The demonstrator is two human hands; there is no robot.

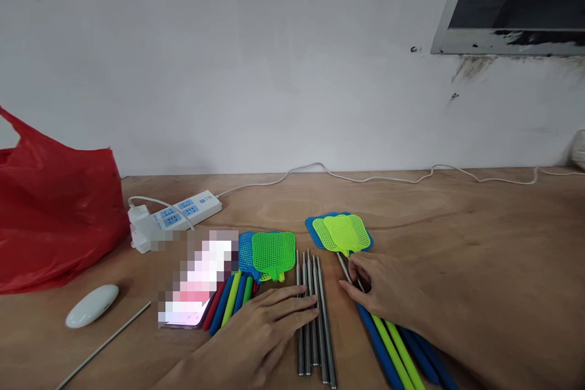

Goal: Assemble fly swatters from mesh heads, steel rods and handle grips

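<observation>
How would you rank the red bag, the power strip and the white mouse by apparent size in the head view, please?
1. red bag
2. power strip
3. white mouse, smallest even though it lies nearer the camera

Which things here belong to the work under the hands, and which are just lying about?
In use: left hand on metal rods; right hand on assembled fly swatters; loose swatter heads; coloured handles.
Lying about: red plastic bag; power strip; phone; white oval object; stray rod.
</observation>
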